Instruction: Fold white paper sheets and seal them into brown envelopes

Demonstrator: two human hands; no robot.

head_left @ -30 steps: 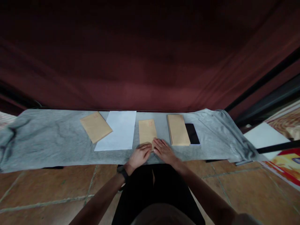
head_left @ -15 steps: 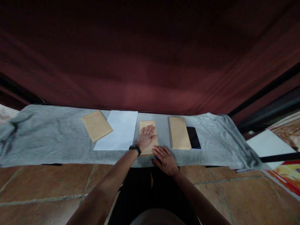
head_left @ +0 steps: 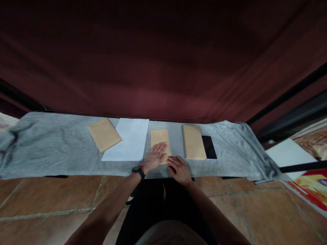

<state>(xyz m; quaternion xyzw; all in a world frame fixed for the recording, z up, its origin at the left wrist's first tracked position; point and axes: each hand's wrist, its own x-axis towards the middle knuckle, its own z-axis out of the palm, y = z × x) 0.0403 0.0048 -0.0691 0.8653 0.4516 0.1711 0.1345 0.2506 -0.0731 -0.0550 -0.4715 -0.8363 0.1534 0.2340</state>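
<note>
A brown paper envelope (head_left: 159, 135) with faint red print at its top right lies in front of me on the grey cloth. My left hand (head_left: 154, 156), a dark band on its wrist, rests flat across the envelope's lower half with the fingers stretched out. At the lower right corner of the same envelope is my right hand (head_left: 179, 169), its fingers extended and the tips touching the edge. The hands cover much of the envelope's lower part. To the left, another brown envelope (head_left: 104, 134) lies slanted over a sheet of white paper (head_left: 133, 139).
A stack of brown envelopes (head_left: 194, 143) sits to the right, partly over a dark-screened phone (head_left: 209, 147). The grey cloth (head_left: 63, 146) covers a narrow bench against a dark red surface (head_left: 158, 98). Tiled floor (head_left: 63, 197) shows below, with a red and yellow package (head_left: 314, 187) at far right.
My left hand has slid down the envelope toward me, uncovering its top and the red print. My right hand stays at the lower right corner. The view has shifted slightly.
</note>
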